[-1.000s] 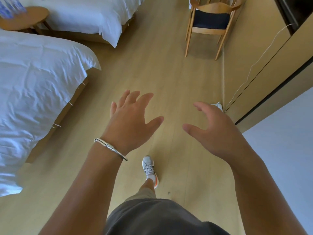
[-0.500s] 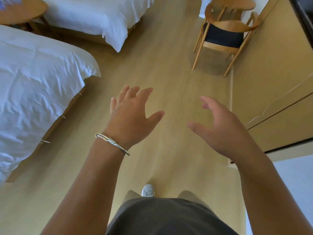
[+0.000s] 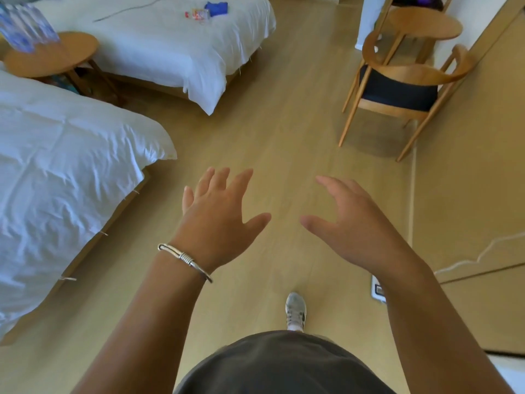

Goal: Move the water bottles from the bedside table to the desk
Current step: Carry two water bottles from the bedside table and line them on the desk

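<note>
Head view looks down past a grey shirt at two bare arms stretched out over the pale wood floor [image 3: 284,137]. Left hand [image 3: 218,220] is spread wide, fingers apart, palm down, holding nothing, with a silver bracelet [image 3: 184,258] round the wrist. Right hand [image 3: 355,226] is loosely cupped, fingers curled a little, thumb pointing toward the left hand, also holding nothing. The two hands are near each other but apart. One foot in a light sneaker [image 3: 295,311] shows on the floor below them.

The water bottles [image 3: 27,28], blurred and clear with blue labels, stand clustered at the far left on the round wooden bedside table [image 3: 56,56], well apart from both hands. That table sits between two beds with white covers, the near bed [image 3: 62,172] at left and the far bed [image 3: 176,46] beyond it. A wooden chair [image 3: 403,89] with a dark seat stands at the right, near the wall
</note>
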